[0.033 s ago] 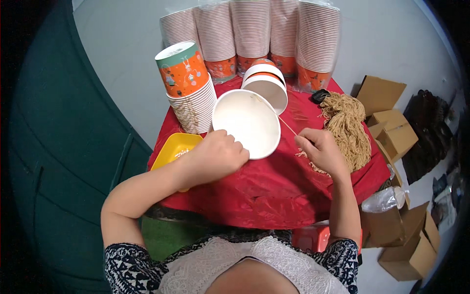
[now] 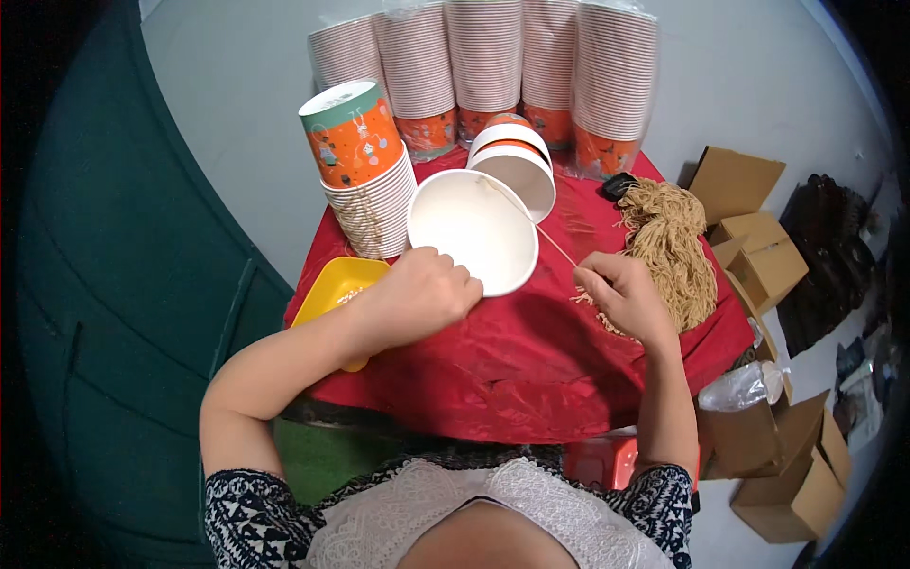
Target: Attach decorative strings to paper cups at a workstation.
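Centre of the frame: a white-lined paper tub (image 2: 471, 232), its open mouth facing the viewer. The left hand (image 2: 425, 296) is closed on the tub's lower-left rim; the right hand (image 2: 621, 296), right of centre, pinches a thin cord (image 2: 558, 247) drawn taut from the tub's right rim. A tan cord bundle (image 2: 671, 248) lies at right; a yellow tray (image 2: 327, 283) sits at left, partly behind the left forearm.

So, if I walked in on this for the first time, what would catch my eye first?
Probably the white tub in the middle, with the left hand at its near rim and the right hand pinching a thin cord that runs to it. Behind, tall nested stacks line the far side of the red cloth. A shaggy heap of tan cords lies to the right.
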`<state>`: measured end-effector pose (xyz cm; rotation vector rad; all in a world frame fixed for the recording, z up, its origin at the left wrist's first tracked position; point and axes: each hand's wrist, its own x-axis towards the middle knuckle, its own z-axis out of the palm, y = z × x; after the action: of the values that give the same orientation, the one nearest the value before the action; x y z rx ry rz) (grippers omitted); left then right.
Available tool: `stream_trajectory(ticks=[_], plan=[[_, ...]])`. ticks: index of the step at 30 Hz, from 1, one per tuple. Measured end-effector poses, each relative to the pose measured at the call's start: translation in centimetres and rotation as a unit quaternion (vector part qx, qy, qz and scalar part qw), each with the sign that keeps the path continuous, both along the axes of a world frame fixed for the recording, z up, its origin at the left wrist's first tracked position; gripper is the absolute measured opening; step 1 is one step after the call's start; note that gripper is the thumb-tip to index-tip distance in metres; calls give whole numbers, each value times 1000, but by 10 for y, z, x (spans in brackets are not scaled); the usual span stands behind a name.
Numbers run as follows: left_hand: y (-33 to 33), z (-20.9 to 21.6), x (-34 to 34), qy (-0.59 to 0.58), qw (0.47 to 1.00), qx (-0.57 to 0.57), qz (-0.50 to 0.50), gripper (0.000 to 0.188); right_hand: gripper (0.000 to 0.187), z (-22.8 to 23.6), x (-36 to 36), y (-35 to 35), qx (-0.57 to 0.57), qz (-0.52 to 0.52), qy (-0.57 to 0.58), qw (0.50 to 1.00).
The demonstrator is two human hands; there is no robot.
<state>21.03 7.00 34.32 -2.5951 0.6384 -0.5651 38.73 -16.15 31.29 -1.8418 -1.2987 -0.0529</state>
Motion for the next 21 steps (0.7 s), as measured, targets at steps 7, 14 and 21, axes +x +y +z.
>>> stream_trajectory(ticks=[7,14,21], plan=[[16,-23,43,-25,985,-156,68,8,19,-14,-16,-44,81,79,164,980],[18,-36,50,-39,979,-173,99,8,26,-38,-35,-42,177,124,402,890],[25,-49,44,-31,957,-240,163,17,28,-62,-46,7,349,174,612,688]])
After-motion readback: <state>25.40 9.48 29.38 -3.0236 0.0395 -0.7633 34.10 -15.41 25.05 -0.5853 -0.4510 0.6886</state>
